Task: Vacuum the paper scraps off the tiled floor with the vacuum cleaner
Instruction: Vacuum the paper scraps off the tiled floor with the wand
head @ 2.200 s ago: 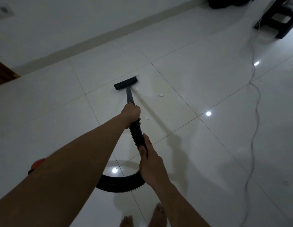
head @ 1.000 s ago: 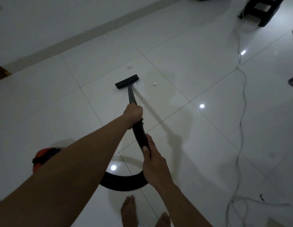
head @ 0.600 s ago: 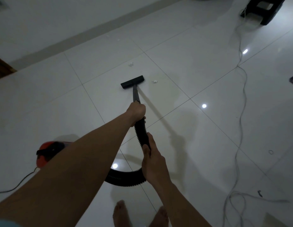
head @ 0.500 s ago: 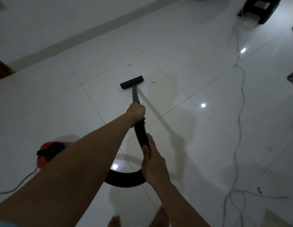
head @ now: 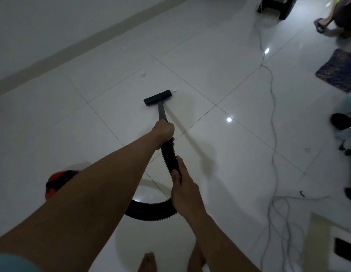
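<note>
The black floor nozzle (head: 158, 97) lies flat on the white tiled floor (head: 210, 71), its right end touching a small white paper scrap (head: 174, 90). Another scrap (head: 143, 74) lies farther off, up and left of the nozzle. My left hand (head: 164, 133) grips the top of the ribbed black hose (head: 169, 156) where it joins the wand. My right hand (head: 183, 191) holds the hose lower down, thumb along it. The hose loops back to the red vacuum cleaner body (head: 57, 182), partly hidden behind my left forearm.
A thin power cable (head: 273, 122) runs down the right side and coils near the bottom right. A dark mat (head: 338, 69), a black stand (head: 276, 6) and another person's foot (head: 320, 24) lie at the right. My bare feet (head: 149, 262) stand below. A wall skirting crosses the upper left.
The nozzle has slid right until its end reaches the scrap that lay apart from it. The view has swung right, bringing the mat and another person's foot into sight. Both hands keep their grip.
</note>
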